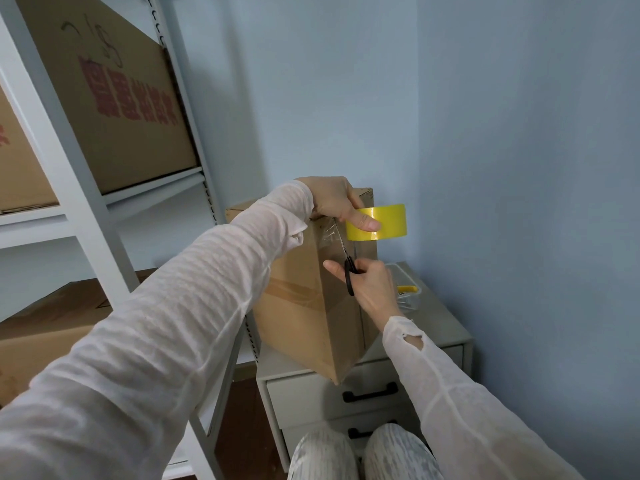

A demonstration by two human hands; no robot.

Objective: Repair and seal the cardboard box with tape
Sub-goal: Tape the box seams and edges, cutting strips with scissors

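A brown cardboard box [304, 306] stands on end on a low white drawer cabinet [446, 336]. My left hand [337, 202] grips a yellow tape roll [389, 221] at the box's top right corner, thumb pressed on the roll's face. A short stretch of clear tape [330, 233] runs from the roll down onto the box edge. My right hand [369, 284] holds black-handled scissors [348, 263], blades pointing up into that stretch of tape. Tape strips show on the box's side.
A white metal shelf rack [86, 216] with large cardboard boxes [114, 98] stands at the left. A clear plastic container [408, 289] sits on the cabinet behind the box. Blue walls close the corner. My knees [363, 455] are against the cabinet's drawers.
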